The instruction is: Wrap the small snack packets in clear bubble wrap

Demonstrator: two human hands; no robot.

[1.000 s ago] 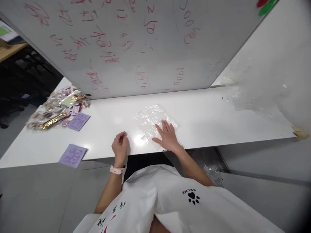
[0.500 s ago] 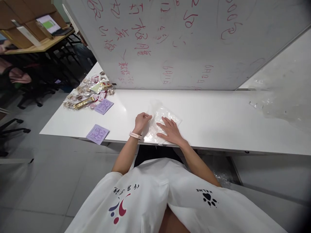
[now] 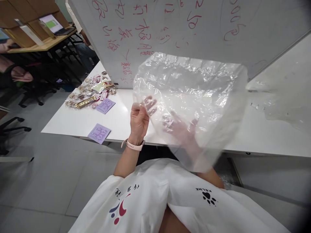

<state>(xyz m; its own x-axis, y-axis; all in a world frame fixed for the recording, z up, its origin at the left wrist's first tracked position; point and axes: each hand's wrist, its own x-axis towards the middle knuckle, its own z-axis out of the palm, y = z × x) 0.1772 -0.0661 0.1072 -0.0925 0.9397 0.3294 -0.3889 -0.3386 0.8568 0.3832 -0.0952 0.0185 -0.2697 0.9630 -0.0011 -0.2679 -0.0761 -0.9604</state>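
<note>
A large clear plastic bag (image 3: 201, 87) is spread out in the air above the table. Its left edge is pinched between the thumb and fingers of my left hand (image 3: 139, 121), which wears a pink wristband (image 3: 135, 146). Through the film shows my right hand (image 3: 182, 129), blurred, with its fingers apart. Whether it is inside the bag or behind it, I cannot tell. To the left, two purple patterned squares lie on the tabletop: one (image 3: 105, 105) beside a heap of wrapped snacks (image 3: 91, 92), the other (image 3: 99, 133) at the front edge.
The white table (image 3: 123, 119) runs across in front of me, with a whiteboard (image 3: 116, 42) standing along its back. More clear plastic (image 3: 289, 94) lies at the right end. Further left are a desk with a laptop (image 3: 54, 26), cardboard boxes (image 3: 31, 16) and chairs.
The plastic bag, crumpled flat on the table before, is now lifted and opened wide. My left hand has risen with its edge; my right hand now shows through the film.
</note>
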